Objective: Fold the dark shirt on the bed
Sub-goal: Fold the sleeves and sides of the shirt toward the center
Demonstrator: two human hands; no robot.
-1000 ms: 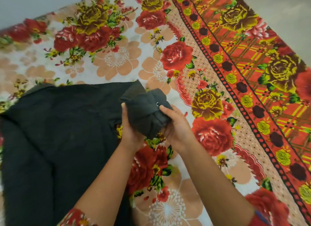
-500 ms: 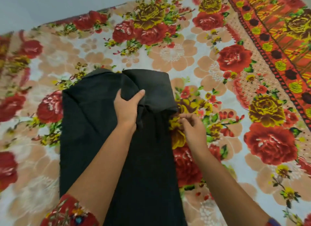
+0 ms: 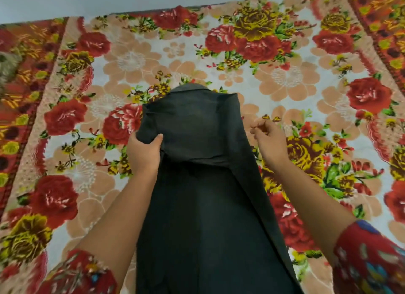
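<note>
Dark shirt lies on bed as long narrow strip, running from near edge to middle of floral spread, collar at far end. Edge of folded flap crosses cloth just below hand level. Left hand grips shirt's left edge, thumb on top, other fingers hidden under cloth. Right hand just beside right edge, not touching; fingers loosely curled, tips near thumb, holding nothing. Red patterned sleeve on right forearm.
</note>
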